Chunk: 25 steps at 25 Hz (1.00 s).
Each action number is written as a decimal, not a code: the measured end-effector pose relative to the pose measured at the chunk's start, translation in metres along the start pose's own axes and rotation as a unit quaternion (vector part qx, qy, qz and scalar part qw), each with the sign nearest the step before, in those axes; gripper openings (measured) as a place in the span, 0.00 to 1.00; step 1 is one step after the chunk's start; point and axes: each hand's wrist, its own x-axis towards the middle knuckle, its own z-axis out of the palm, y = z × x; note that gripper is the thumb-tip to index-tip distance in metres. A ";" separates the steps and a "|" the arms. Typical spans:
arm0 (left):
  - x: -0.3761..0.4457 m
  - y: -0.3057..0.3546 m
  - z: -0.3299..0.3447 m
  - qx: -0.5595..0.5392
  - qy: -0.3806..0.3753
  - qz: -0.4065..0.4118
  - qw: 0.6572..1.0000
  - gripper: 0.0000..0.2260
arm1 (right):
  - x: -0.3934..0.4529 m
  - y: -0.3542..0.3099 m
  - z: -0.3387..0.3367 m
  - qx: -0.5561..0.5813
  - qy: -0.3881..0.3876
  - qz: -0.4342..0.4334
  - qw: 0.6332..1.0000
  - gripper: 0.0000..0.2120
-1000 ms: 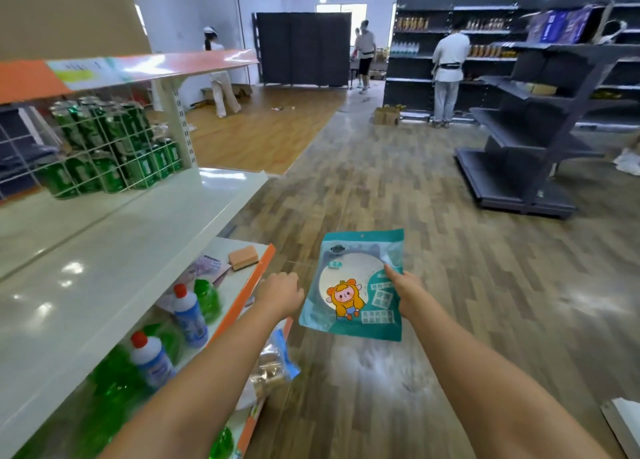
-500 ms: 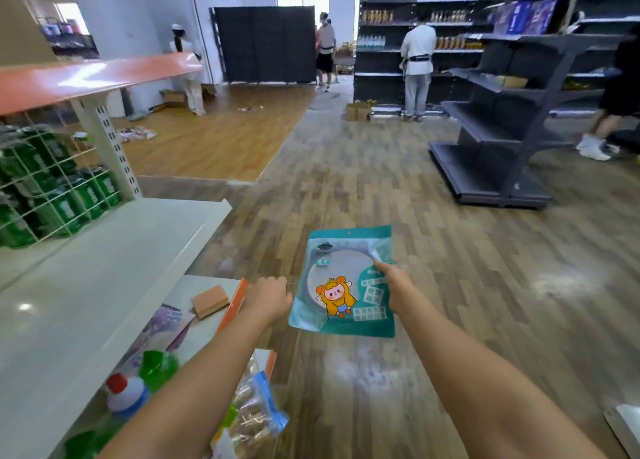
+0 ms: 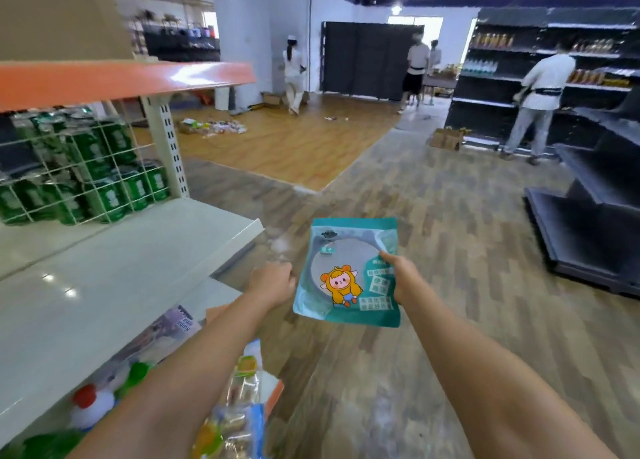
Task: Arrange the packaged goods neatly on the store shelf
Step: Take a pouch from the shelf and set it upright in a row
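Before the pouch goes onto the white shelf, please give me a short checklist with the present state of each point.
1. Teal pouch held firmly: ok, right hand pinches its right edge.
2. Left hand free to help: cannot tell, fingers curled and hidden.
3. Bare space on the white shelf: ok.
4. Green cans clear of that space: ok, they sit behind a wire grid.
5. Pouch front facing outward: cannot tell yet.

Wood-plank floor, dark empty shelving at right, white wall beyond.
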 end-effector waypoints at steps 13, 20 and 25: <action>0.081 -0.105 -0.019 0.033 0.065 -0.142 0.987 0.14 | 0.104 -0.040 0.154 -0.070 -0.147 0.014 0.986 0.09; 0.113 -0.178 -0.032 -0.099 0.067 -0.236 0.964 0.14 | 0.126 -0.065 0.256 -0.085 -0.215 -0.002 0.973 0.09; 0.136 -0.192 -0.047 -0.381 0.082 -0.334 0.859 0.19 | 0.140 -0.068 0.302 -0.109 -0.296 -0.001 0.949 0.08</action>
